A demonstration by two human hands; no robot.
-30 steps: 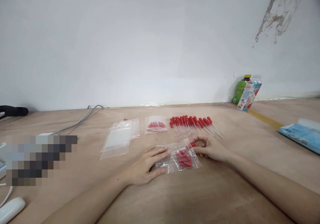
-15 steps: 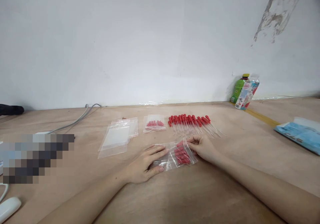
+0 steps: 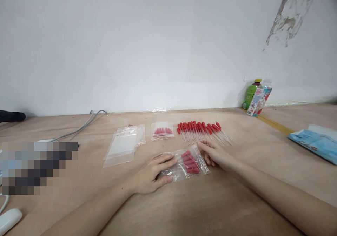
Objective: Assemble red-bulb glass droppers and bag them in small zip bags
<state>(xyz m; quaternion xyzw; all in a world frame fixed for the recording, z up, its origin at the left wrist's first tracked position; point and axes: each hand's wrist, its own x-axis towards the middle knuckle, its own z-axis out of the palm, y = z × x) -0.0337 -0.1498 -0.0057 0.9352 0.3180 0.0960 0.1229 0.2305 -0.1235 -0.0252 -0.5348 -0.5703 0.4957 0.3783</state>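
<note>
A clear zip bag point(image 3: 179, 173) lies on the table between my hands, with several red-bulbed droppers point(image 3: 191, 163) inside. My left hand point(image 3: 155, 171) rests flat on the bag's left part, fingers apart. At the bag's right end, my right hand point(image 3: 212, 153) pinches the upper corner by the zip edge between thumb and forefinger, the other fingers curled. Just behind is a row of loose droppers point(image 3: 198, 127) with red bulbs and clear stems. Left of them sits a filled bag stack point(image 3: 162, 130), and further left are flat clear bags point(image 3: 122, 145).
Two drink bottles point(image 3: 256, 97) stand by the wall at the right back. A blue packet point(image 3: 314, 141) lies at the right. Cables point(image 3: 84, 125), a blurred-out object point(image 3: 39, 167) and a white mouse point(image 3: 10, 219) are on the left.
My right hand has shifted slightly right along the bag's end, off the bulbs. The bulbs inside show more fully and the bag lies flatter. My left hand is nearly unmoved.
</note>
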